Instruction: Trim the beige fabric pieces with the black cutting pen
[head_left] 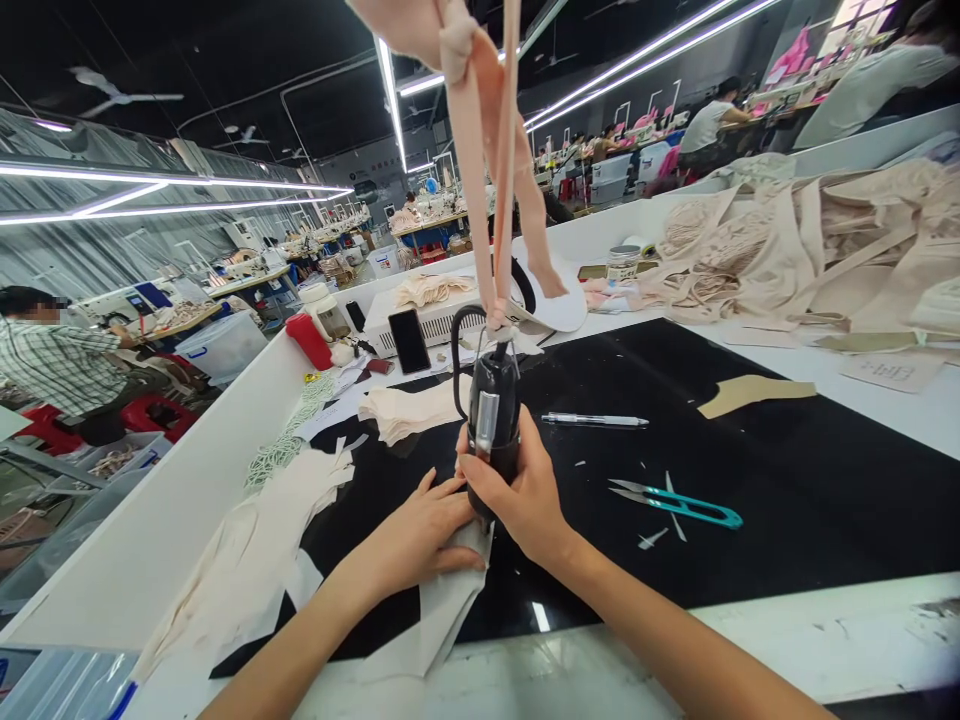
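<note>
My right hand point(529, 500) is wrapped round an upright black handheld power tool point(495, 390) with a silver lever on its side. A strip of peach fabric point(506, 200) is tied to its top and runs up out of view. A black cord loops off to its left. Flat beside the tool's base, my left hand point(424, 530) presses with fingers spread on a pale cloth piece point(442, 620), which drapes over the table's near edge. The tool's lower tip is hidden behind my hands and the cloth.
On the black mat point(585, 560) lie teal thread snips point(679, 503), a pen point(595, 420), a tan pattern piece point(754, 393) and white scraps. Cut cloth point(277, 530) is stacked at left, with a phone point(410, 342) behind. Beige straps and fabric point(810, 240) are heaped at right.
</note>
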